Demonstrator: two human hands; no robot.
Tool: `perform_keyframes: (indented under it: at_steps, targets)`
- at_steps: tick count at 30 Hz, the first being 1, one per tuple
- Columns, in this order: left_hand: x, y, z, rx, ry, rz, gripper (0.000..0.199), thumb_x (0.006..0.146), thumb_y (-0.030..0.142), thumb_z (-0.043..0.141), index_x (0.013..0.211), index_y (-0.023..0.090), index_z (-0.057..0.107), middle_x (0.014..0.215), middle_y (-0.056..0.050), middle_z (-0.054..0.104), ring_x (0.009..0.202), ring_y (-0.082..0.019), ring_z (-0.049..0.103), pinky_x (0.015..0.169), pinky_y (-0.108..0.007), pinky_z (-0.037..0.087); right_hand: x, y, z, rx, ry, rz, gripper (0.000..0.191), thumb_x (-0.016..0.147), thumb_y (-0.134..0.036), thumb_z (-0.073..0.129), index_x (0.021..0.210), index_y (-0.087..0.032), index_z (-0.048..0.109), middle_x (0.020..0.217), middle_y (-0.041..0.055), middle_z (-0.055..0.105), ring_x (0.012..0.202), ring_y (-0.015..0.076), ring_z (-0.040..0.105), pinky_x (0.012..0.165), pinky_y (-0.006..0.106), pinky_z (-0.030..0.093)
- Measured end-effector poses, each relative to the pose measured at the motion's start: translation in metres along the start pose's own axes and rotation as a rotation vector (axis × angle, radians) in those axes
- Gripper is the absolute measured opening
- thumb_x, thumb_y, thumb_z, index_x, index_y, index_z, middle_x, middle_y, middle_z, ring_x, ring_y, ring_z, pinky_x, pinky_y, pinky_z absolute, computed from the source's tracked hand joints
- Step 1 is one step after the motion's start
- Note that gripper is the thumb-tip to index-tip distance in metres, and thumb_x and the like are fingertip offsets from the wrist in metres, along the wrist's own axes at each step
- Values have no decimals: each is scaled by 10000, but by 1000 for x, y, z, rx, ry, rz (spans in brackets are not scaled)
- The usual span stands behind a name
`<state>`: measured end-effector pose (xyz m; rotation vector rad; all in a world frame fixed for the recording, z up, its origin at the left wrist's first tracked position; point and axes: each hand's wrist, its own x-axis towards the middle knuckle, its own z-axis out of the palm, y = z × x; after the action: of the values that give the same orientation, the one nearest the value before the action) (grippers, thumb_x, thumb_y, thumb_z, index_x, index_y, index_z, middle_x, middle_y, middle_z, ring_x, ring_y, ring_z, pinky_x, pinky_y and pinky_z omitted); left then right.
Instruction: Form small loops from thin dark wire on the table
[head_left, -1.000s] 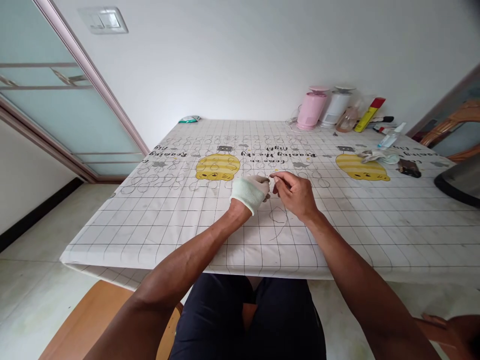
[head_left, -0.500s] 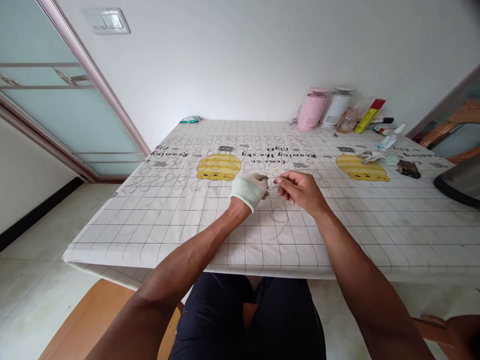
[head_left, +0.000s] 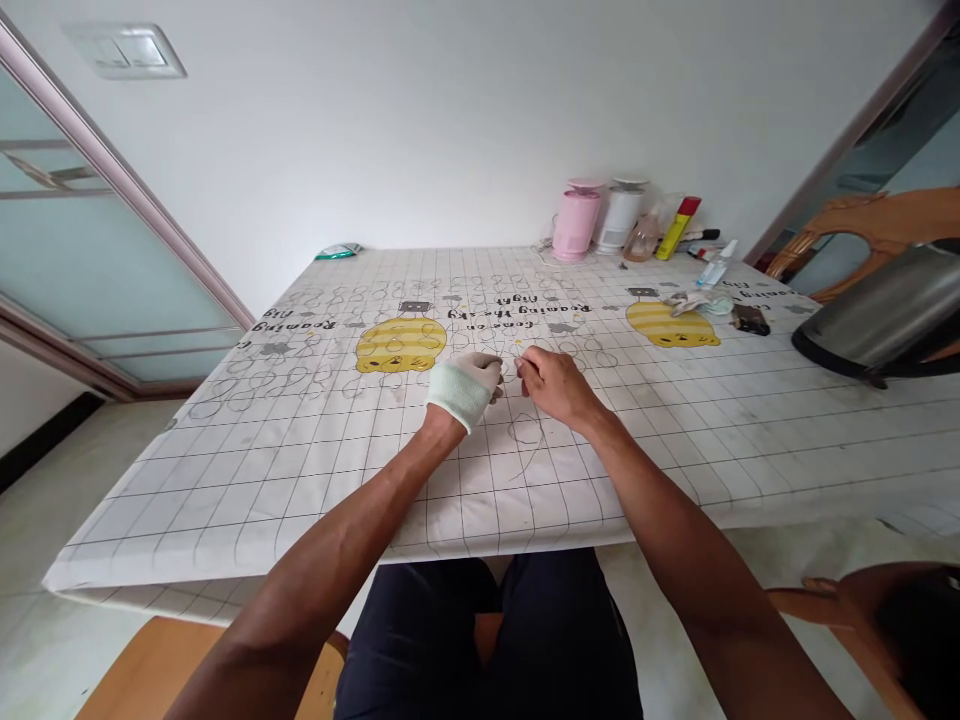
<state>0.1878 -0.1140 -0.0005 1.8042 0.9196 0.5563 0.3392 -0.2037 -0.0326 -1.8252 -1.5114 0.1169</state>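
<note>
My left hand (head_left: 469,385), in a pale glove with a light green cuff, is closed over the table with its fingertips pinched. Bare, my right hand (head_left: 553,384) faces it across a small gap, its thumb and finger also pinched. Both seem to grip a thin wire, though its held part is too fine to see clearly. A loose curl of thin wire (head_left: 525,432) shows just below the hands. Many thin wire rings (head_left: 296,382) lie in rows on the checked tablecloth (head_left: 247,490), to the left of and beyond my hands.
Along the wall stand a pink cylinder device (head_left: 577,222), a white one (head_left: 619,218), an amber bottle (head_left: 643,240) and a yellow-red can (head_left: 678,228). A clear bottle (head_left: 718,266), crumpled glove (head_left: 701,303), dark box (head_left: 751,319) and metal kettle (head_left: 885,310) are right. A green packet (head_left: 339,251) lies far left.
The view has turned to the right, so everything sits further left and more of the kettle shows. My right fingers have curled in tighter; both hands stay close together.
</note>
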Motion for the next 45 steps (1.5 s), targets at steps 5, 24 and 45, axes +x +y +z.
perform_keyframes:
  at_steps: [5,24,45]
  targets:
    - [4,-3,-1,34,43,23,287,961,283,521,750,190,692,851,-34,767,626,-136,723,574,-227,528,1,-1,1,8,11,5,299,1108,-310,447,816,-251,427,675,-6,641,651,176,606,659,317,407]
    - [7,-7,-4,67,58,37,267,963,334,531,851,207,738,903,-42,799,703,-170,755,665,-276,565,-2,172,-139,-210,-144,812,195,1091,-216,546,947,-129,644,749,92,750,444,110,528,427,240,404]
    - [21,-23,-6,76,75,7,214,924,333,599,853,224,769,822,-66,772,727,-207,733,642,-289,538,-34,15,-36,-311,-340,131,180,966,-356,667,851,-220,647,903,74,755,801,229,648,639,321,384]
